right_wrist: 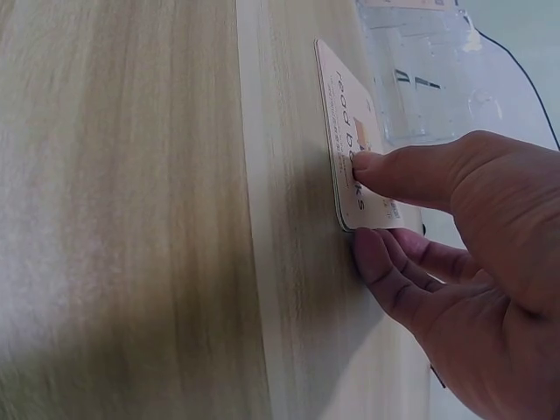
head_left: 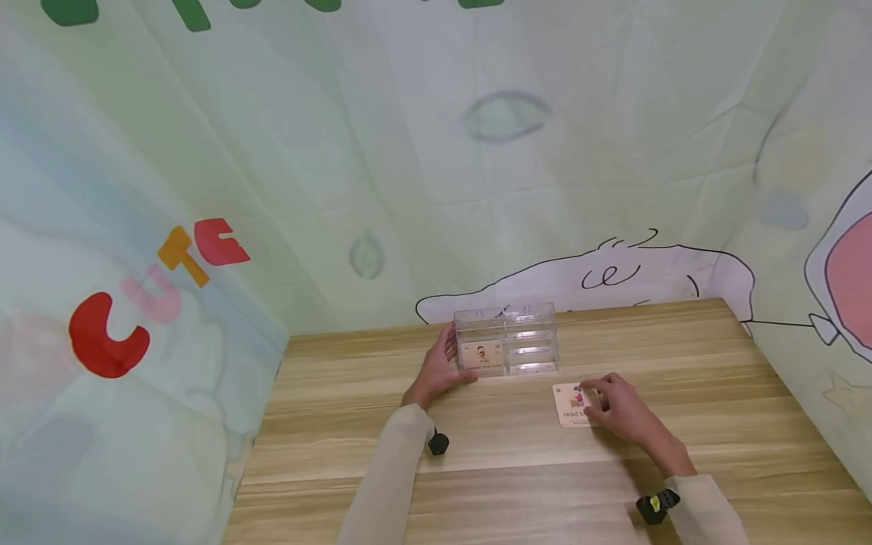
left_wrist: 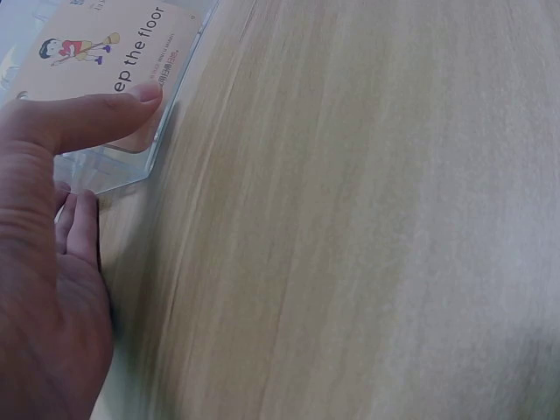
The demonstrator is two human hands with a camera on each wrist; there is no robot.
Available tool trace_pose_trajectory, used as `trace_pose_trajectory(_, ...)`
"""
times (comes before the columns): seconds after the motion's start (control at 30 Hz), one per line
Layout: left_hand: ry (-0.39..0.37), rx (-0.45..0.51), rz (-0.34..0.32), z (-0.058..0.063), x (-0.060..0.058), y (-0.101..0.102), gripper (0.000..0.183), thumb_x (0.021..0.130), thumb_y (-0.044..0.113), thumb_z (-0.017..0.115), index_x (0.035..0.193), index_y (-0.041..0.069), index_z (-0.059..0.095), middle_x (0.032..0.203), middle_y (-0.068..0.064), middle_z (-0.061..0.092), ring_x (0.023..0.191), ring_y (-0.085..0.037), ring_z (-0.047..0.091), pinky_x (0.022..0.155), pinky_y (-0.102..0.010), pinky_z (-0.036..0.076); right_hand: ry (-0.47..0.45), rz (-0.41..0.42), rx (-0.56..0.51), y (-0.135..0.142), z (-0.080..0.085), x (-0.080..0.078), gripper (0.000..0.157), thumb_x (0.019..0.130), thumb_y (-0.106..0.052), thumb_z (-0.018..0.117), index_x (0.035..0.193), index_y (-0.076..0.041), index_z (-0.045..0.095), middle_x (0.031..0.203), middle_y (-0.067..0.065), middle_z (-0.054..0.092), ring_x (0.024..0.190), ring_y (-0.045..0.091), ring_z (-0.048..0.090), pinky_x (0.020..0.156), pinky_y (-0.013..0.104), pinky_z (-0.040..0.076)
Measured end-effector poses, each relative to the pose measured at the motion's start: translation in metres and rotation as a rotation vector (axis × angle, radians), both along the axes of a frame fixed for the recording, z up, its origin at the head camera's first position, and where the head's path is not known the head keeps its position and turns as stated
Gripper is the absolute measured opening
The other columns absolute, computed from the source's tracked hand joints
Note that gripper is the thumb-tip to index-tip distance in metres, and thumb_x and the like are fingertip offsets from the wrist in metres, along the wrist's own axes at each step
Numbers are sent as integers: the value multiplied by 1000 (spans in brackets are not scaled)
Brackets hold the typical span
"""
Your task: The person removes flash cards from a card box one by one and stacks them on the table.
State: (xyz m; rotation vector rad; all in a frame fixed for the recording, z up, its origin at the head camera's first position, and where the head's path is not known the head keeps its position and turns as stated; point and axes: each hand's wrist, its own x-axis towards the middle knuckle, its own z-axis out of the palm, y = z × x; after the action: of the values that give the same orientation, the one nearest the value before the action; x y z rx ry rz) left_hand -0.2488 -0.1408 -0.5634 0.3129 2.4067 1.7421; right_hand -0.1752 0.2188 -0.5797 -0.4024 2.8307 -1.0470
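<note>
The "read books" card (head_left: 568,405) is on the tabletop (head_left: 504,469), in the right part of the scene, with its picture and print facing up. The right hand (head_left: 630,416) has hold of the card by its right part, thumb pressed on the printed face and fingertips at the edge, as the right wrist view shows; the thumb covers some of the lettering. The card's edge looks layered, but whether more than one card is there I cannot tell. Just beyond the card and to its left stands a clear plastic holder (head_left: 531,344), with two columns side by side and tiered ledges showing in the right one. Its left column carries a "sweep the floor" card (head_left: 482,356), facing the near side, with a figure holding a broom. The left hand (head_left: 441,371) grasps the left end of the holder, its thumb reaching across the lower front, over part of that card, and its fingers along the left side. Each arm wears a light sleeve, the left sleeve (head_left: 391,469) and the right sleeve (head_left: 708,515), and a small black device sits at each wrist. The tabletop has a streaky wood grain. A pale green printed backdrop (head_left: 409,151) rises behind its far edge, with a white outlined shape (head_left: 654,280) low down; colored "CUTE" letters (head_left: 109,337) show at left and part of a pink balloon drawing (head_left: 851,280) at right.
</note>
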Motion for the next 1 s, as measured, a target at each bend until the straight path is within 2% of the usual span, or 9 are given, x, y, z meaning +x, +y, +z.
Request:
trace_pose_trajectory(0.6,5,23,3,0,0,0,112,71,-5,90,161,1,25,163,-24,34,150,-40,34,123,-45,33,42,35,77,-1,2,-1,36,84,-3,82,117,8,70,104,20,57,76,18,50,60,28,46)
trace_pose_trajectory(0.83,-4,-14,-6,-1,-2,-1,112,73,-3,90,162,0,23,163,-24,34,150,-38,35,122,-42,35,39,46,67,-1,3,-2,37,84,-3,82,116,10,70,102,19,57,75,18,50,59,29,45)
trace_pose_trajectory(1.0,4,-19,10,-24,-11,-1,116,73,-1,92,164,4,21,165,-21,31,151,-38,32,123,-45,32,26,70,78,-1,6,-4,38,83,-3,82,117,9,69,101,18,57,75,18,49,59,28,45)
